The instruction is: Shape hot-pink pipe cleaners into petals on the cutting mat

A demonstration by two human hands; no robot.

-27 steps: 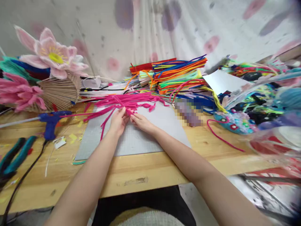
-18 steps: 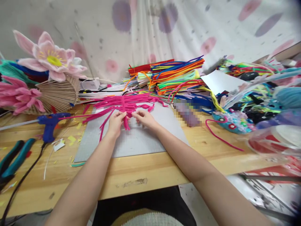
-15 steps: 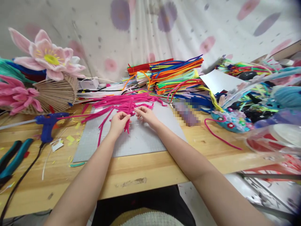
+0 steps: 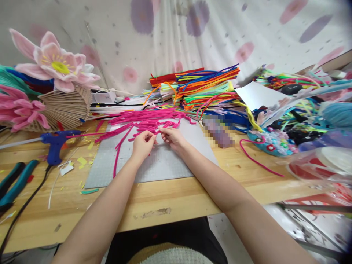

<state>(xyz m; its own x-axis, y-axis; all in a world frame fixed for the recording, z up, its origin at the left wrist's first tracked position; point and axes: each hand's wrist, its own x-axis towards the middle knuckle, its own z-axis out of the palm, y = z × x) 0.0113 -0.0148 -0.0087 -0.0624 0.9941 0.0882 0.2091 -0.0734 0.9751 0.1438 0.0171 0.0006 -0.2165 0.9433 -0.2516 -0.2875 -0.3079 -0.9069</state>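
Over the grey cutting mat (image 4: 176, 167), my left hand (image 4: 143, 145) and my right hand (image 4: 172, 137) are pinched close together. Between their fingertips runs a short magenta pipe cleaner (image 4: 157, 132), mostly hidden by the fingers. Just behind the hands lies a heap of short cut magenta pipe cleaners (image 4: 144, 126). A bundle of longer magenta pipe cleaners (image 4: 145, 115) stretches across the mat's far edge. One bent magenta strand (image 4: 117, 157) lies left of my left hand.
At the left are a blue glue gun (image 4: 55, 145), teal-handled pliers (image 4: 19, 183) and a pink fuzzy flower (image 4: 57, 66). Colourful pipe cleaner bundles (image 4: 206, 86) are stacked behind. Rightward stand a decorated blue piece (image 4: 271, 143) and a red-and-white tub (image 4: 313, 163).
My hands have come closer together, and the left has turned. The magenta piece that stood upright by my left fingers now lies mostly hidden between both hands' fingertips.
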